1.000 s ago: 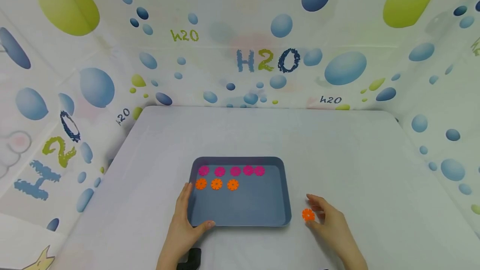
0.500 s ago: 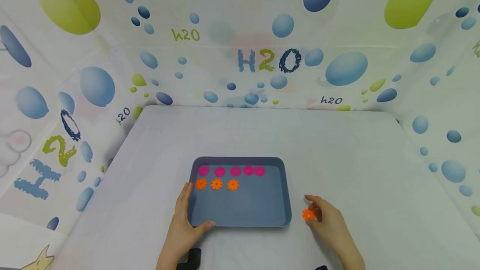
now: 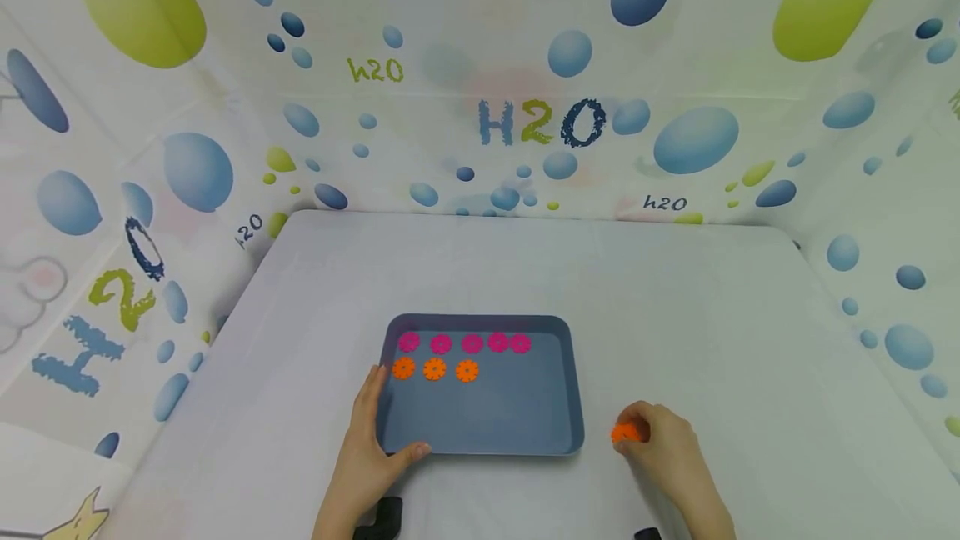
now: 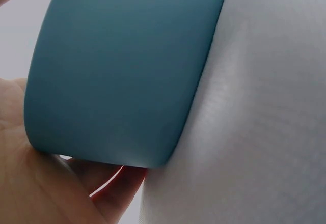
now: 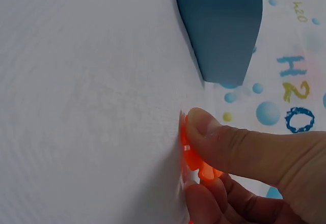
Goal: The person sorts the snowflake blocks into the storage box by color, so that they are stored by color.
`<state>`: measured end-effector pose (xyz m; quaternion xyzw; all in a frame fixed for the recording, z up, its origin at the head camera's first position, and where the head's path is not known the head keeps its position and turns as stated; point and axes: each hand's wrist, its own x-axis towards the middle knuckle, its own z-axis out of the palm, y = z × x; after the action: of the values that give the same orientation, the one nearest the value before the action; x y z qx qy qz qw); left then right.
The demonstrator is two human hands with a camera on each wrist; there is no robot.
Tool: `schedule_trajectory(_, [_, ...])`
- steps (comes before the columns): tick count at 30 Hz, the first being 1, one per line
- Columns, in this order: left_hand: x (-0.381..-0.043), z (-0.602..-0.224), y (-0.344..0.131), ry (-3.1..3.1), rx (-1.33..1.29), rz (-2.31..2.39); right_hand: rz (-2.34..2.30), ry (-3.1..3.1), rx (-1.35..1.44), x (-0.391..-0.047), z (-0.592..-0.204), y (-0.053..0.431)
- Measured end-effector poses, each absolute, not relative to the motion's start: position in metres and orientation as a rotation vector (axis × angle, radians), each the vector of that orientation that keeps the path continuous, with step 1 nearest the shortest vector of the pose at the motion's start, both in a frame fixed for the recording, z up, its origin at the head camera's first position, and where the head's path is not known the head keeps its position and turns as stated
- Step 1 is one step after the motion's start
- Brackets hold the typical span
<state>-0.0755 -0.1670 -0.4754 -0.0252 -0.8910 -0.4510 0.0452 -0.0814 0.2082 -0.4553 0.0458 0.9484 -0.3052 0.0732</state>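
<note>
In the head view my left hand (image 3: pixel 375 436) rests at the near left corner of a blue-grey tray (image 3: pixel 525 415), fingers straight along its left side and thumb over the near rim. The left wrist view shows the tray's outer wall (image 4: pixel 122 81) against the palm. To the right of the tray, my right hand (image 3: pixel 666 444) pinches an orange notched plastic disc (image 3: pixel 624 433) low over the table; thumb and fingers cover part of it. Inside the tray lie a row of several pink notched discs (image 3: pixel 472 344) and, nearer, three orange ones (image 3: pixel 434 369).
A white cloth (image 3: pixel 712 315) covers the table under the tray. Behind it and at both sides stand sheets (image 3: pixel 420 140) printed with blue and green drops. Black objects (image 3: pixel 388 517) show by each wrist at the bottom edge.
My right fingers, earlier spread apart around the orange disc, have closed in and pinch it, the hand shifting slightly right. The left hand and tray hold their place.
</note>
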Motion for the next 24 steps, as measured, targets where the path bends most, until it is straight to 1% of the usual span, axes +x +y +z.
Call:
schedule_trajectory(8, [-0.077, -0.476, -0.167, -2.726, -0.089, -1.363, -0.934, 2.755, 0.182, -0.073, -0.456, 0.218])
schedule_trajectory(13, [-0.078, -0.476, -0.168, -2.719, -0.094, -1.366, -1.063, 2.616, 0.148, -0.076, -0.454, 0.223])
schedule_trajectory(17, [-0.078, -0.477, -0.168, -2.723, -0.086, -1.366, -1.171, 2.554, 0.102, -0.088, -0.445, 0.226])
schedule_trajectory(24, [-0.076, -0.478, -0.168, -2.728, -0.085, -1.356, -1.338, 2.505, 0.112, -0.12, -0.423, 0.222])
